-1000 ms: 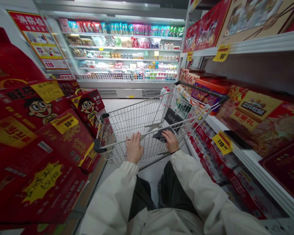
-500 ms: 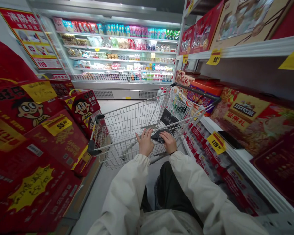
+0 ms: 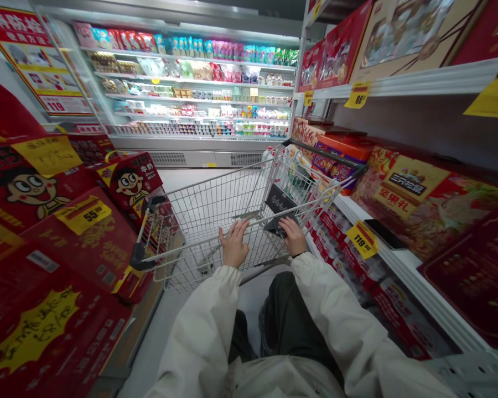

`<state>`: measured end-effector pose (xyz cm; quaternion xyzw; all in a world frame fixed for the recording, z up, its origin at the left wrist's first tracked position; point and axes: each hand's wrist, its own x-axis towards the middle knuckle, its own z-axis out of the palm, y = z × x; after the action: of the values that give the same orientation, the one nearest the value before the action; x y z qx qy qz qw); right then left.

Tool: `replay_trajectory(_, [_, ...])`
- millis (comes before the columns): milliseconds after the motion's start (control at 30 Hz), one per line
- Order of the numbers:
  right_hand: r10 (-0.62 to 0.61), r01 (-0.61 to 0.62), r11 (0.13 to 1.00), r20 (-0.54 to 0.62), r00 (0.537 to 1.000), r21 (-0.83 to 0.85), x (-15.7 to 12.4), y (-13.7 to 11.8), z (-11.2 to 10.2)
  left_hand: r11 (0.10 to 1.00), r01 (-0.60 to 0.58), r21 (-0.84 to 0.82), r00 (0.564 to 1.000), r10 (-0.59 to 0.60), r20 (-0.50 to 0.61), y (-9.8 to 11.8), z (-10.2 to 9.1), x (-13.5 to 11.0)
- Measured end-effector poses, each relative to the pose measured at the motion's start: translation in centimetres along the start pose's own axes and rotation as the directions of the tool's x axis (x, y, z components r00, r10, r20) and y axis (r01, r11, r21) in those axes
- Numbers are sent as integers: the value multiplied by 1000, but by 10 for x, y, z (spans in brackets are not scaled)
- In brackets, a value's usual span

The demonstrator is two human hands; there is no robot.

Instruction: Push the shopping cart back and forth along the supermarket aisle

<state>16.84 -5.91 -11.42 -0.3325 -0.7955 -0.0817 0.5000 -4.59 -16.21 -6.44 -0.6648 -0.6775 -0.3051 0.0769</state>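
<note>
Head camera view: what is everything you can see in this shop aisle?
silver wire shopping trolley: one, silver, middle of the aisle.
red cartoon-face gift boxes: many, red, stacked on the left.
red and gold gift boxes: several, red and gold, right-hand shelves.
yellow price tags: at least four, yellow, on boxes and shelf edges.
white chilled display case: one, white, far end of the aisle.
red and white wall poster: one, red and white, top left.
flat black slab: one, black, right shelf edge.
left hand: one, white sleeve, fingers spread on the trolley's rear rim.
right hand: one, white sleeve, on the trolley's black flap.
</note>
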Motion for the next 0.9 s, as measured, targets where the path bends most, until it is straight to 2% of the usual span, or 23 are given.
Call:
replay_trajectory(133, [-23,22,1000,53,998,10,1,-11,0,1000,-1,-13,1000,1,-1,-8,-7,-4])
replay_trajectory(233, [-47,46,999,45,998,12,4,-23,3,1000,8,-21,1000,-8,-10,-14,-13,-8])
replay_trajectory(400, [-20,20,1000,68,997,12,4,-43,14,997,57,-45,997,-59,-43,-18,-25,-15])
replay_trajectory(533, [-82,76,995,81,993,67,4,-56,18,991,99,-87,994,-103,-43,-12,-34,-13])
replay_trajectory(633, [-137,130,987,62,989,96,6,-62,21,986,74,-148,997,-71,22,-3,-37,-4])
replay_trajectory(800, [-165,157,982,67,984,109,9,-59,19,980,43,-195,996,-28,82,7,-37,8])
replay_trajectory(900, [-114,114,991,-1,993,73,10,-47,13,981,31,-189,997,-18,69,6,-35,8])
